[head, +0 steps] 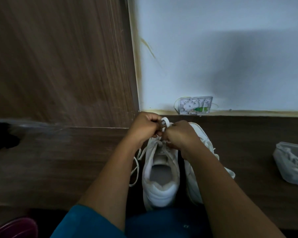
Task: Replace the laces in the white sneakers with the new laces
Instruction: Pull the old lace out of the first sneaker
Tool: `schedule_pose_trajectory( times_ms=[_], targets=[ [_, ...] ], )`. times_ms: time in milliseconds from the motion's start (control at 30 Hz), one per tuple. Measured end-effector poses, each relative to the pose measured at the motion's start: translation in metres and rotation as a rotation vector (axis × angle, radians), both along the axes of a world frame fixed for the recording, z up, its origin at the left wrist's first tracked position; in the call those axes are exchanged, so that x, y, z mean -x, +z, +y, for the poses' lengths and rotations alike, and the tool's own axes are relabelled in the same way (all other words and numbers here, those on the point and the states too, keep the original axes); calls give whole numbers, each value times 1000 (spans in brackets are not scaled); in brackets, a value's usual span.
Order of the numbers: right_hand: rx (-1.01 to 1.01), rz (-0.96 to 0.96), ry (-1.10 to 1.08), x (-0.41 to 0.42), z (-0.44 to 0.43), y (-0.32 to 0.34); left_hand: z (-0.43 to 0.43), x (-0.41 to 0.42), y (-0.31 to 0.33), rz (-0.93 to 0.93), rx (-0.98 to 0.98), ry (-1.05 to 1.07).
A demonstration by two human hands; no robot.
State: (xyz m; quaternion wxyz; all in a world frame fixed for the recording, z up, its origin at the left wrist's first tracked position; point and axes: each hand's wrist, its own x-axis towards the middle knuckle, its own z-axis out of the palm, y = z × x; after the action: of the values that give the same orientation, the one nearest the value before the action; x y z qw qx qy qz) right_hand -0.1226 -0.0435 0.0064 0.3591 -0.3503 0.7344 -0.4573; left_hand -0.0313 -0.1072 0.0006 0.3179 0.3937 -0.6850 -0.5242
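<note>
A dark wood floor (59, 160) meets a pale wall (213, 48) here, with a wooden panel (59, 57) on the left. Two white sneakers stand side by side against the person's knees, toes to the wall: the left shoe (160, 177) in full view, the right shoe (194, 177) half hidden under the forearm. Over the left shoe's upper eyelets both hands are clenched on a lace (165, 122): the left hand (145, 127) pinches a loop of it, the right hand (180, 134) grips the strand just beside. Loose lace trails on the floor left of the shoe. Whether this lace is the old one or the new one is hard to tell in this dim light. To do this step well, I judge the pull should be even and along the eyelet, the lace kept flat, the shoe steadied. A clear bag (292, 164) with more laces lies well apart on the right.
</note>
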Motion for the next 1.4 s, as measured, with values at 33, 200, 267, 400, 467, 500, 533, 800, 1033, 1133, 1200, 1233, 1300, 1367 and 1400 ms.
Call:
schedule_pose_trajectory(
  times_ms=[33,200,267,400,467,500,533,800,1033,1133,1200,1233,1300,1367,1400],
  targets=[
    [8,83,34,0,2,-2,2,1,2,50,-24,13],
    [41,148,22,3,4,-7,8,9,26,283,-39,17],
    [146,-152,-62,6,4,-3,7,9,22,230,-8,77],
    [406,-374,-115,10,-1,1,-5,4,10,119,-62,370],
    [322,-128,-75,12,-1,-5,-8,-2,9,-40,29,339],
    [230,146,-29,13,0,-7,-7,-4,9,-96,92,224],
    [112,437,19,14,3,-7,-6,-4,9,-153,136,69],
    [-138,464,307,10,14,8,-1,-3,2,-525,256,-269],
    [-158,605,273,10,11,4,-4,-1,-2,-639,230,-264],
    [-151,688,233,14,6,0,-9,-5,-8,-620,203,-259],
    [-159,709,240,20,-1,-9,-11,-9,-10,-528,188,-258],
    [-167,703,238,22,-4,-13,-11,-10,-9,-470,169,-275],
    [-171,721,226,25,-10,-21,-10,-10,-5,-499,193,-305],
    [-173,763,223,25,-13,-25,-8,-5,0,-602,276,-313],
    [-189,763,213,25,-14,-26,-6,-2,2,-645,321,-310]
  ],
)
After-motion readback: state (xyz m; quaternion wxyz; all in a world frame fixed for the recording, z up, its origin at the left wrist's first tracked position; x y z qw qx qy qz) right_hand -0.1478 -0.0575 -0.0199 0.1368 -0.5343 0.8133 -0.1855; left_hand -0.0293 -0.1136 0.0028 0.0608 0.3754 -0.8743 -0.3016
